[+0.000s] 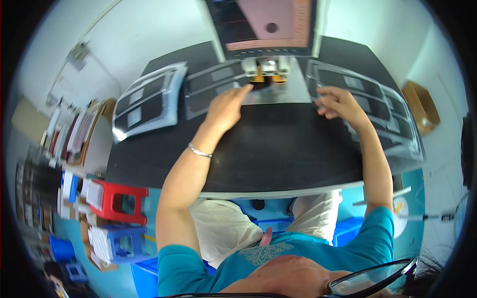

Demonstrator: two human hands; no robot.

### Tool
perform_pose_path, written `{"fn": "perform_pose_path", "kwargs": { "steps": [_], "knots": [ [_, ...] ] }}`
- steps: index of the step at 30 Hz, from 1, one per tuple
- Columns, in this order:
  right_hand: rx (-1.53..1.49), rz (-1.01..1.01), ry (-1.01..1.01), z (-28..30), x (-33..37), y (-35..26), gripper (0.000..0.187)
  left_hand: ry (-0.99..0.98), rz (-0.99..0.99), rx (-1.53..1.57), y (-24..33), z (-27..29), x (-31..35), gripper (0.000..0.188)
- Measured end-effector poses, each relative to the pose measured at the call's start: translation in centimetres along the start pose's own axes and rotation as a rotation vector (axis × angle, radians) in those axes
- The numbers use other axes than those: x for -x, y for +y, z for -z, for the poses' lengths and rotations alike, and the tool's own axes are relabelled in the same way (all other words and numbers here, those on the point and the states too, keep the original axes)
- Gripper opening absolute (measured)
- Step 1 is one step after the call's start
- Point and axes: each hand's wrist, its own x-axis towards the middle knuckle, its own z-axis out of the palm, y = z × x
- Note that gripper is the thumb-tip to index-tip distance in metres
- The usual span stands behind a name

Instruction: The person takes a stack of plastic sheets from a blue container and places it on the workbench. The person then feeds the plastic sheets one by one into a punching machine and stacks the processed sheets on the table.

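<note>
My left hand [224, 110] reaches over the table to the left front of a small bench device with yellow feet [268, 74]. Its fingers are drawn together, tips close to the left yellow foot; whatever they hold, if anything, is hidden. Beneath and beside that hand lies a clear plastic sheet [198, 94] with pale rectangular patches. My right hand [343, 105] is raised at the near left edge of a pile of similar clear sheets [370, 87]. Its fingers are bent and apart, with nothing visible between them. The device stands on a light grey plate [296, 92].
Behind the device, a monitor [268, 25] shows a pale shape with a dark round spot. Another stack of clear sheets [146, 99] lies on the black table [283, 154] at the left. Beyond the right edge is a cardboard box [421, 107]; a red stool [121, 201] stands at left.
</note>
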Motion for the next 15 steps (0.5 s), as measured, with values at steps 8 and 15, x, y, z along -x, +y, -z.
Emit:
{"fn": "perform_pose_path", "kwargs": {
  "steps": [8,15],
  "knots": [
    [-0.272,-0.158,-0.022,-2.7,-0.1,-0.7,0.051,-0.125,-0.322,0.293,8.6,2.7,2.4,0.062],
    [0.121,0.038,0.221,1.3,-1.3,1.3,0.036,-0.195,0.172,1.339,6.6,3.7,0.9,0.004]
  ]
}}
